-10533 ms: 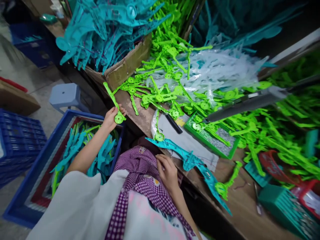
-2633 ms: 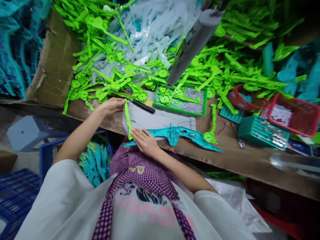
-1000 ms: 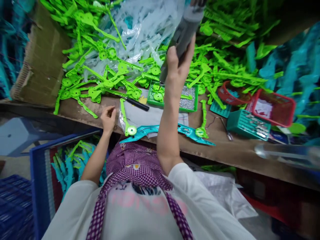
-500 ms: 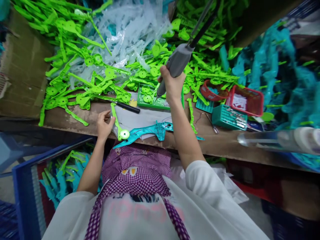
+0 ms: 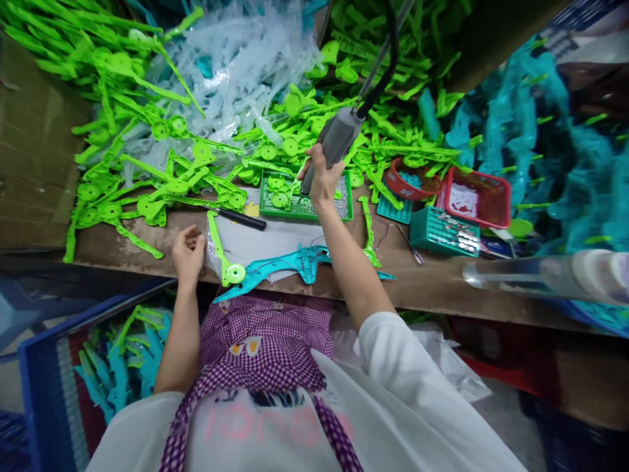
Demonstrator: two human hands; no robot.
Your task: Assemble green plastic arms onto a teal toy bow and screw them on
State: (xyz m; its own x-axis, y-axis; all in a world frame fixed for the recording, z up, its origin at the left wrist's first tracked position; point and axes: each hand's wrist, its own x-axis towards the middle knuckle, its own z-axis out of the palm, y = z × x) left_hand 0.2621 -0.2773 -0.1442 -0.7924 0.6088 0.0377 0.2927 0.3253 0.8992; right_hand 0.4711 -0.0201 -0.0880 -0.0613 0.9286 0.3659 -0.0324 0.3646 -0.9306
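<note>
"Firstly, the right hand (image 5: 325, 176): what has it hold of?"

"A grey power driver (image 5: 339, 136), fingers and thumb wrapped closely round its body. Its tip points down over the green tray (image 5: 282, 214), just beneath this grip; contact with the contents cannot be confirmed. The tray carries lime pieces and small silvery bits."

"And the left hand (image 5: 189, 259)?"

"Raised at the near side of the bench (image 5: 427, 282), fingers loosely curled, thumb close to them. Whether that grip contains anything small, I cannot tell. Just to its right stands off a lime limb (image 5: 219, 252), apart from the fingers, its round white-faced end lying over the left end of the teal part (image 5: 307, 263)."

"Position of the teal part?"

"Along the bench edge, nearer the body than the right grip and to the right of the left one. The right forearm hides a portion of it. A second lime limb (image 5: 367, 226) meets it, nearer the body than the right grip and to its right."

"Other items noted?"

"A black-handled tool (image 5: 243, 218), lying between the two grips. A teal basket (image 5: 445, 231) and a red basket (image 5: 501, 203), both well to the right of the right grip."
</note>
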